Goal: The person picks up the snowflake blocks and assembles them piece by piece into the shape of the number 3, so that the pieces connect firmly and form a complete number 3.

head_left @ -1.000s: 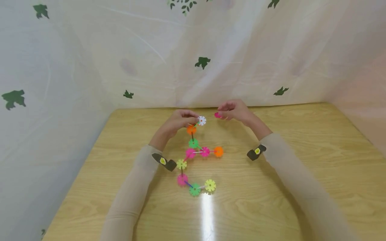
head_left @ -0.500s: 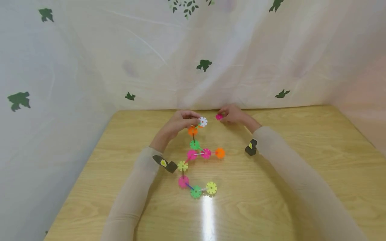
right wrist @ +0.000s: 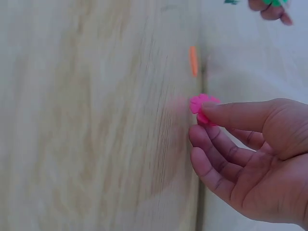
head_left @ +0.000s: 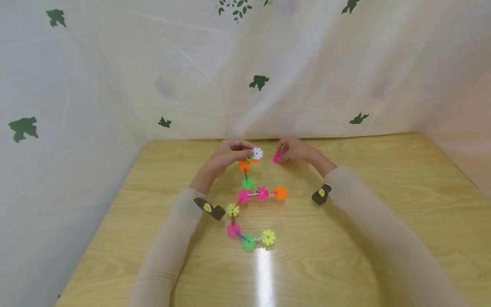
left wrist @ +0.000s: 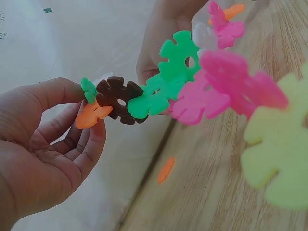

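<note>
A chain of notched plastic discs, the kind called snowflake building discs, runs down the middle of the head view, with a yellow disc (head_left: 268, 237) at its near end. At the far end my left hand (head_left: 230, 154) pinches the chain between thumb and fingers, beside a white disc (head_left: 257, 153). In the left wrist view, green and orange discs (left wrist: 94, 115) meet those fingertips, and a brown disc (left wrist: 120, 100) follows. My right hand (head_left: 296, 150) pinches a loose pink disc (right wrist: 203, 109) between thumb and forefinger, apart from the chain, low over the table's far side.
One loose orange disc (right wrist: 193, 61) lies on the wooden table (head_left: 383, 204) near its far edge, between the hands. A pale curtain (head_left: 307, 76) with dark green bird and leaf prints hangs behind the table and along its sides.
With the pink disc, my right hand first dips towards the table, then comes slightly nearer to me, and the disc shows more of its face. The left hand keeps its pinch, nearly still.
</note>
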`<state>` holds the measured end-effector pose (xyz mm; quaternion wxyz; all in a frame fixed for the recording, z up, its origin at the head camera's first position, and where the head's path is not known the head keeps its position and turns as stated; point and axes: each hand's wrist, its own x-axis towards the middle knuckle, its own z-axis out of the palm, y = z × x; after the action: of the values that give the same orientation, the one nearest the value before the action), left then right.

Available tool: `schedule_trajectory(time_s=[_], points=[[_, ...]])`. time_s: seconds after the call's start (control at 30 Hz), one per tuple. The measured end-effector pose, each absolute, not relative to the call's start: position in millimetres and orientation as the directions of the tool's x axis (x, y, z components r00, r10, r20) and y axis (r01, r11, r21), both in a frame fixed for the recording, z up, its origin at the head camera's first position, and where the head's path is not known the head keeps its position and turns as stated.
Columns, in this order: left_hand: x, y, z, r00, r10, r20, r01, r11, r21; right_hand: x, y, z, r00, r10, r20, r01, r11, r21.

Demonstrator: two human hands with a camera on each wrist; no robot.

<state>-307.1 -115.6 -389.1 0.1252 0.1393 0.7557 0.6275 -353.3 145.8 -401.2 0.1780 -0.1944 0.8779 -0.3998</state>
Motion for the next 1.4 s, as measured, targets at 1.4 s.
schedule_trajectory(time_s=[1.4], points=[[-307, -116, -390, -0.922, 0.386, -0.02, 0.043, 0.155, 0.987, -310, 128, -389, -0.883, -0.417, 0.214, -0.331, 0.231, -0.915]])
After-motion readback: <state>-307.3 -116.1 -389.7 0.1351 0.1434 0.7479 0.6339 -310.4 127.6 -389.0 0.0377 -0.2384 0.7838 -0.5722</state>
